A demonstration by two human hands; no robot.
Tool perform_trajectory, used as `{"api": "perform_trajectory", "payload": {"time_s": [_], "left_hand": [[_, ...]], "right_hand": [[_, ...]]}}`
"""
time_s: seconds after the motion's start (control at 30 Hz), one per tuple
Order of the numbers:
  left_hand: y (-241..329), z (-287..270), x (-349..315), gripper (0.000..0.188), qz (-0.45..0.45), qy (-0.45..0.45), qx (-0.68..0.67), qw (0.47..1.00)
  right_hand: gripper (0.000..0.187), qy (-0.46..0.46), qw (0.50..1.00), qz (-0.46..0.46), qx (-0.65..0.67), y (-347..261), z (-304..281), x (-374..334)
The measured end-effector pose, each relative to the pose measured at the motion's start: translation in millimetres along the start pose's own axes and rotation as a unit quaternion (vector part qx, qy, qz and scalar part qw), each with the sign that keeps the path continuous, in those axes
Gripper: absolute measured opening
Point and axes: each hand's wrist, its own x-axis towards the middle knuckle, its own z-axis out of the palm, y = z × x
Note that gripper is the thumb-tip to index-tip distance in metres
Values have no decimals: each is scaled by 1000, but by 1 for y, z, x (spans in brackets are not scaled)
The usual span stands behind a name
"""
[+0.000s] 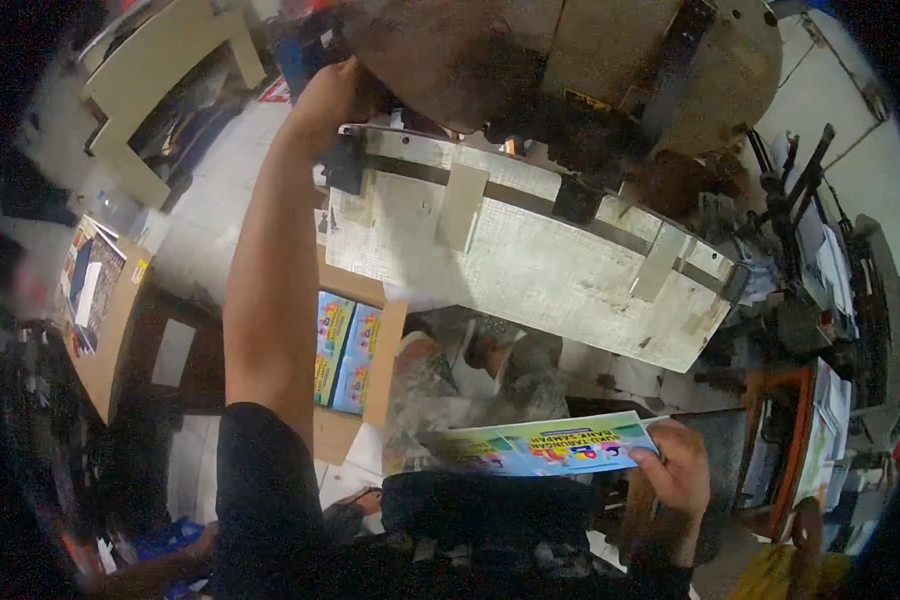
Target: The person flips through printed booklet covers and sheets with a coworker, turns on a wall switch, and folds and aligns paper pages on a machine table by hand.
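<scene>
My right hand pinches the right end of a long printed cover sheet, its thumb on top. The sheet is blue, yellow and green with small cartoon figures, and it lies tilted low in front of my body. My left arm stretches far forward. My left hand is at the left side of a big worn machine, above the corner of its pale metal worktable. The fingers of that hand are hidden in the dark there, so what they touch does not show.
Left of the worktable, an open cardboard box holds stacks of similar printed covers. Farther left stands another carton with papers on it. Metal rods and papers crowd the right side, above a wooden cabinet.
</scene>
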Motion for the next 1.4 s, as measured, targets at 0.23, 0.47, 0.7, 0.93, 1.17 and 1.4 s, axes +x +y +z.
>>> {"api": "perform_trajectory", "payload": {"time_s": [0.23, 0.47, 0.7, 0.93, 1.17, 1.4], "left_hand": [[-36, -13, 50, 33, -52, -14, -16, 998], [-52, -37, 66, 39, 158, 12, 275, 948], [-31, -12, -4, 33, 276, -77, 3, 958], [-13, -1, 28, 31, 34, -26, 70, 997], [-47, -23, 51, 24, 236, 93, 291, 923], [-37, 2, 55, 27, 262, 70, 130, 954]], "right_hand": [[26, -8, 999, -21, 34, 5, 1, 2], [24, -1, 998, -42, 50, 8, 3, 2], [20, 25, 998, 0, 63, 10, 3, -5], [20, -7, 999, 25, 48, 19, -1, -16], [22, 40, 989, 74, 118, 11, 4, -15], [23, 70, 985, 103, 116, 10, 6, -23]]}}
